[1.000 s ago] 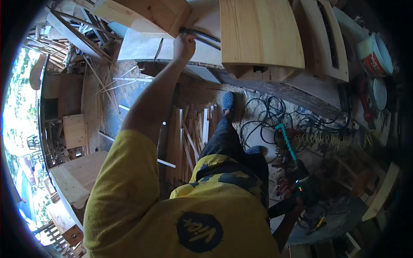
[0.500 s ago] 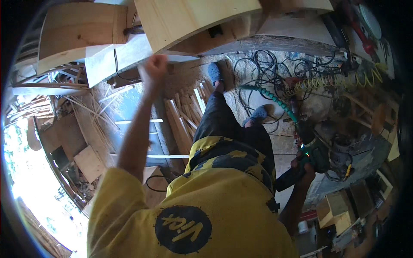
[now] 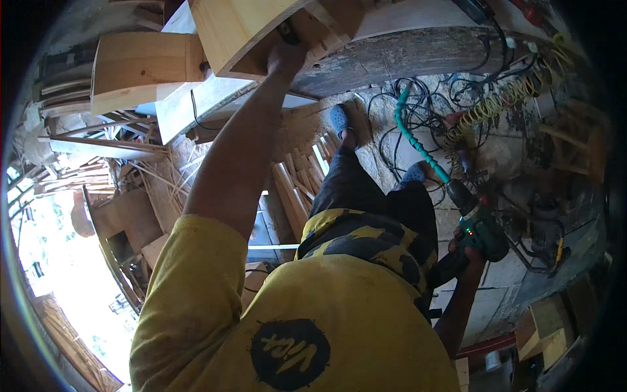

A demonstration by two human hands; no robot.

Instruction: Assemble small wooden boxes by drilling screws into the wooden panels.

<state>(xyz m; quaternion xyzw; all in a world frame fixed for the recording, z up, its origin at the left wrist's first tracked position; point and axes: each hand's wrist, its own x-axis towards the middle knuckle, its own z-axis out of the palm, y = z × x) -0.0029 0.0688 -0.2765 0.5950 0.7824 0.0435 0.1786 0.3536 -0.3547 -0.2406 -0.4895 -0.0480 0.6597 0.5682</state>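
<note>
In my right hand [image 3: 467, 258] is a green and black cordless drill [image 3: 484, 234], fingers wrapped round its handle. A teal flexible shaft [image 3: 418, 145] runs from its chuck and curves away over the floor. My left hand [image 3: 285, 60] is inside an open wooden box [image 3: 245, 29] with a curved edge, at the top of the view. A small black piece [image 3: 287, 31] lies at its fingertips. Shadow hides the left fingers, so I cannot make out whether they grip that piece.
A second wooden box [image 3: 144, 65] stands at the left on the bench. Black cables [image 3: 385, 134] and a yellow coiled hose [image 3: 486, 108] tangle on the floor ahead. Wood strips [image 3: 290, 186] lie beside my legs. A power tool [image 3: 473, 10] sits on the bench at right.
My left hand has moved forward and right, from beside the bench edge into the wooden box. The drill stays in my right hand. The whole view has shifted somewhat.
</note>
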